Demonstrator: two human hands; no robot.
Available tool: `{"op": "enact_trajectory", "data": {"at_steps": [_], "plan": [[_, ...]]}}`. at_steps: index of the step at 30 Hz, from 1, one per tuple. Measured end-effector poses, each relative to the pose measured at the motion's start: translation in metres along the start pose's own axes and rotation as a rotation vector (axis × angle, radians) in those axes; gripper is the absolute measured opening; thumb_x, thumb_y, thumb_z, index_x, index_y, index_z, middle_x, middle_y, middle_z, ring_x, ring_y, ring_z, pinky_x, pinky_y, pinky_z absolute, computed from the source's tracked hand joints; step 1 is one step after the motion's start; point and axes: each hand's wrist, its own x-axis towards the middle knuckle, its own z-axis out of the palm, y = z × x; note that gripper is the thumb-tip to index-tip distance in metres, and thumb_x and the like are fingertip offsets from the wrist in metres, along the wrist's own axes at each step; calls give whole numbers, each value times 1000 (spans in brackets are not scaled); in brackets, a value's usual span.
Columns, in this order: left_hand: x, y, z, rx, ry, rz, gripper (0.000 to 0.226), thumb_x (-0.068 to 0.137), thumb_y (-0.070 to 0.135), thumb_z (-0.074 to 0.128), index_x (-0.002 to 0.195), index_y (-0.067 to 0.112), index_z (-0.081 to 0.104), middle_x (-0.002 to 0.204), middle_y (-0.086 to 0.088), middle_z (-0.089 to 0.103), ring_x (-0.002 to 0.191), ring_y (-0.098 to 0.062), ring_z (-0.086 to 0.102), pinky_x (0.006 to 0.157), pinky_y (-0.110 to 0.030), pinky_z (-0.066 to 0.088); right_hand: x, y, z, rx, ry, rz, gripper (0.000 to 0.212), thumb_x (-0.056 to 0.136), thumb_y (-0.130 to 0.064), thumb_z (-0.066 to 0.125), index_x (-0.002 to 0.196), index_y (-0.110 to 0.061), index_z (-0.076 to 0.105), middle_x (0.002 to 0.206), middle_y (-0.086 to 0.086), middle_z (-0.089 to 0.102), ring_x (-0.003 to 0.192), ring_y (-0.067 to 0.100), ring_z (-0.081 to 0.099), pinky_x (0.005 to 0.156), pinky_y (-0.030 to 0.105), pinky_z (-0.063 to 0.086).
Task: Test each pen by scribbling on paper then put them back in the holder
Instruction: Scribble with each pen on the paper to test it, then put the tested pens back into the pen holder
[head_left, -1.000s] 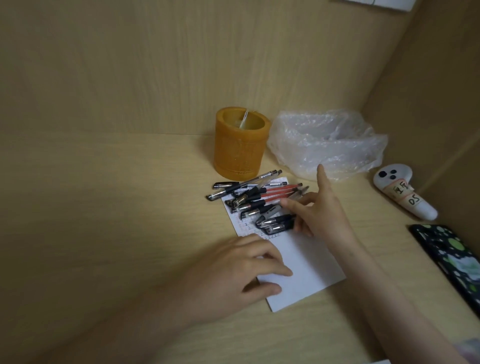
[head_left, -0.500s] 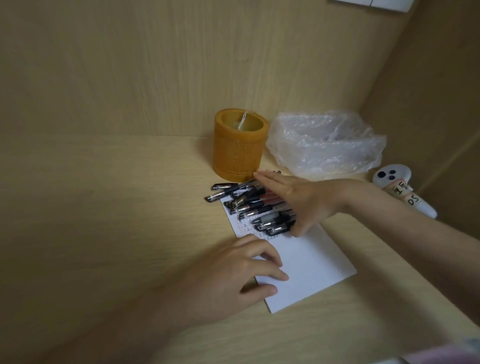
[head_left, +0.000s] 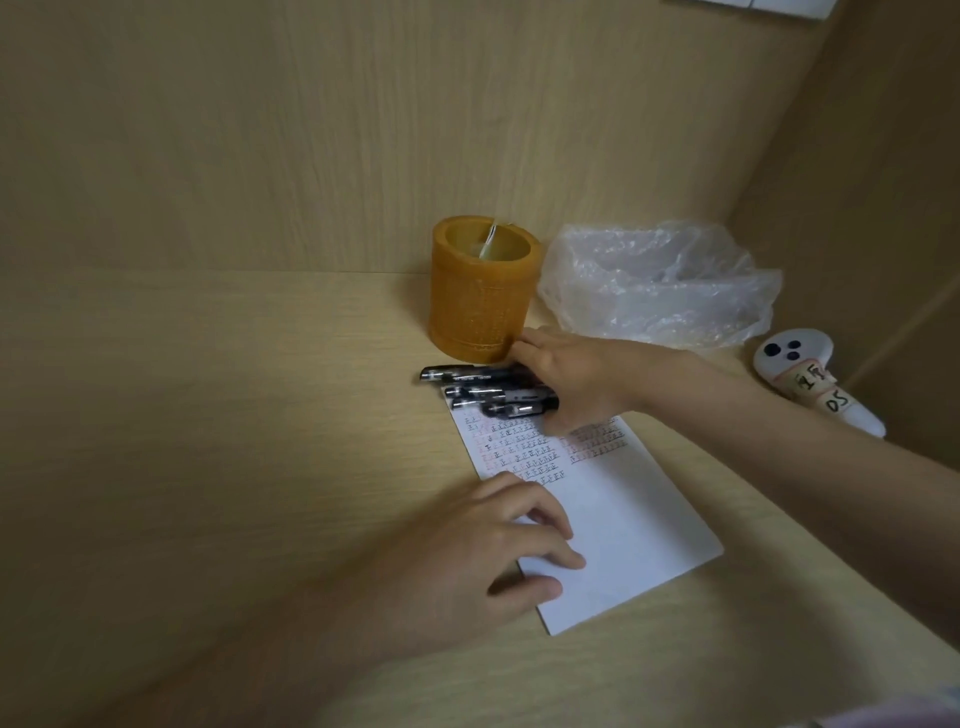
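head view: wooden desk (head_left: 208, 415) in panelled corner; both hands flat, left (head_left: 498, 551) on paper (head_left: 623, 545), right (head_left: 566, 379) covering pens (head_left: 478, 387).

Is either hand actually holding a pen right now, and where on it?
Neither plainly does. The right hand lies over the far ends of the pens; any grip is hidden. The left hand presses the paper flat.

Amber-orange textured pen holder (head_left: 480, 299) just beyond the right hand (head_left: 571, 382); black pens (head_left: 488, 389) under it; white paper (head_left: 613, 519) with red and black scribbles beneath the left hand (head_left: 498, 551).
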Motion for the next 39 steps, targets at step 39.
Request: {"op": "enact_trajectory", "data": {"at_steps": [39], "plan": [[0, -2, -1, 45, 17, 48, 25, 92, 40, 49, 114, 35, 59, 117, 22, 44, 110, 8, 33, 97, -12, 23, -35, -35, 23, 1391, 814, 198, 4, 88, -1, 60, 90, -4, 59, 73, 4, 68, 75, 23, 68, 76, 38, 56]]}}
